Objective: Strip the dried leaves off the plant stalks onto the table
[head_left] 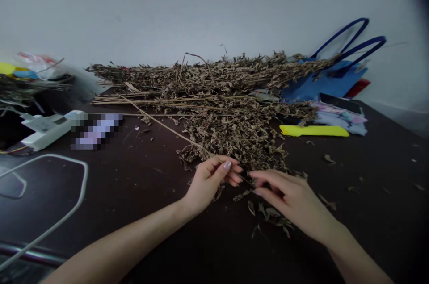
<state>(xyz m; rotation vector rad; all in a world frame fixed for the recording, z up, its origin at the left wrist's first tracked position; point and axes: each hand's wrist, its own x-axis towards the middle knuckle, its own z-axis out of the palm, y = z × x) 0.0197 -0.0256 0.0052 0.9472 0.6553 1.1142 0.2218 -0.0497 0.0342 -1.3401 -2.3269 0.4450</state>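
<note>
My left hand (209, 181) pinches a thin dried plant stem (161, 124) between thumb and fingers. The bare length of this stem slants up to the left, across the pile of dried leaves (231, 136). Just right of it, my right hand (288, 199) is bent around the stem's lower end, thumb and forefinger apart with a small gap between them. Loose dried leaves (273, 215) lie on the dark table beneath my right hand. Behind both hands, bundles of dried leafy stalks (214, 74) are stacked along the wall.
At right are a yellow strip-like object (315, 131), a phone (340, 102) on a patterned cloth (338, 119), and a blue bag (301, 83) with dark handles. A white power strip (50, 130) and a pale cable (83, 181) occupy the left of the dark table (147, 185).
</note>
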